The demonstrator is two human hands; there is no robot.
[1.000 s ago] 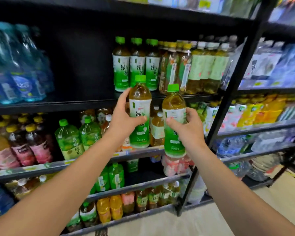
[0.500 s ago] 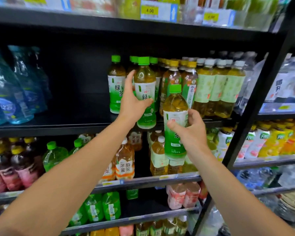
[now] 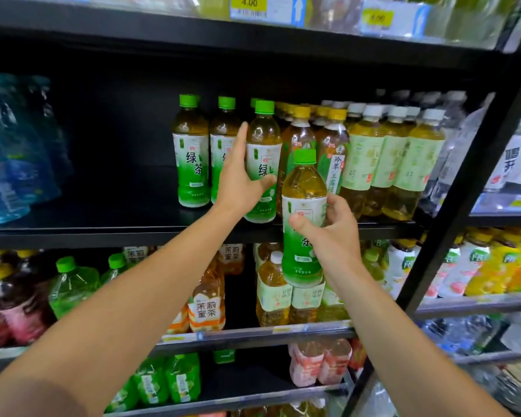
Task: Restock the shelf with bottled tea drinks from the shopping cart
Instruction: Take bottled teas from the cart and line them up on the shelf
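My left hand (image 3: 241,179) grips a green-capped green tea bottle (image 3: 263,139) whose base stands at the front edge of the black shelf (image 3: 103,228), beside two matching bottles (image 3: 191,155). Thumb and fingers wrap its label. My right hand (image 3: 328,233) holds a second green tea bottle (image 3: 304,194) upright in front of the shelf edge, lower and to the right, in the air. The shopping cart is out of view.
Yellow-capped and white-capped tea bottles (image 3: 391,164) fill the shelf to the right. Blue water bottles (image 3: 12,155) stand far left, with dark open shelf space between. A black upright post (image 3: 463,188) bounds the right. Lower shelves hold more drinks.
Both hands rose toward the shelf. The left bottle went from mid-air to standing on the shelf's front edge next to the other green teas; the right bottle followed upward.
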